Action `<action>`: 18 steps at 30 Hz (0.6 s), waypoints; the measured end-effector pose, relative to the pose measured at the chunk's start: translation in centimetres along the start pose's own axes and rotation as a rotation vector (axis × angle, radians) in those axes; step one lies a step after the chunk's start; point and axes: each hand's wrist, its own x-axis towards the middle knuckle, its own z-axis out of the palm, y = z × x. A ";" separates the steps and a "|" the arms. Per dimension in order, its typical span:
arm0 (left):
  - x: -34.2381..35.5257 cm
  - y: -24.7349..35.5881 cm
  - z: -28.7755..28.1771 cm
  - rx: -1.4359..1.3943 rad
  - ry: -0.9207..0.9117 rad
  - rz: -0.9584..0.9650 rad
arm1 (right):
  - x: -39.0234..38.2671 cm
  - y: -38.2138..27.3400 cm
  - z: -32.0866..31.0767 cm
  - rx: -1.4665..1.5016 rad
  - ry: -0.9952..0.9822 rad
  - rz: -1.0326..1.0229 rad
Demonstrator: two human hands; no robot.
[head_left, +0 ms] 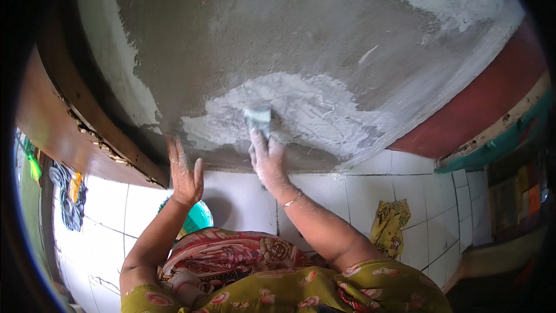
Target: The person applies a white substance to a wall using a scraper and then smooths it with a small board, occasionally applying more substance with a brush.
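Note:
My right hand, dusted with white, grips a pale scraper at a rough white patch low on the grey plastered wall. My left hand is open, fingers pointing up, at the lower left of the wall; whether its fingertips touch the surface I cannot tell. A teal basin sits on the floor behind my left wrist, partly hidden.
A wooden board runs along the left of the wall, a red panel with green edge along the right. On the white tiled floor lie a yellow cloth and, far left, dark cloths.

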 end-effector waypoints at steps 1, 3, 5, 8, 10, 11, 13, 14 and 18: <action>-0.2 -0.4 -0.2 0.011 -0.006 -0.015 | 0.3 -3.1 -0.6 0.053 -0.005 -0.038; -1.3 -2.1 -0.5 0.035 0.004 -0.081 | 1.2 -5.9 -3.7 -0.055 -0.035 -0.067; -1.8 -3.2 -1.6 0.051 0.027 -0.090 | 0.8 -6.8 -7.0 -0.322 -0.130 -0.128; -4.8 -6.5 -3.6 0.258 0.007 0.131 | -1.4 -2.9 -12.7 -0.881 -0.342 -0.069; -6.9 -7.5 -4.4 0.263 -0.047 -0.080 | -4.5 2.0 -16.8 -1.108 -0.499 0.116; -8.6 -9.1 -4.4 0.399 0.107 0.038 | -5.8 5.2 -19.2 -1.245 -0.540 0.192; -9.9 -8.8 -6.4 0.256 0.038 -0.389 | -7.9 8.0 -22.3 -1.372 -0.523 0.268; -11.4 -10.0 -7.5 0.192 0.038 -0.556 | -8.4 8.0 -22.8 -1.358 -0.473 0.265; -14.6 -13.5 -9.6 0.448 -0.011 -0.725 | -10.4 10.7 -24.2 -1.375 -0.144 0.035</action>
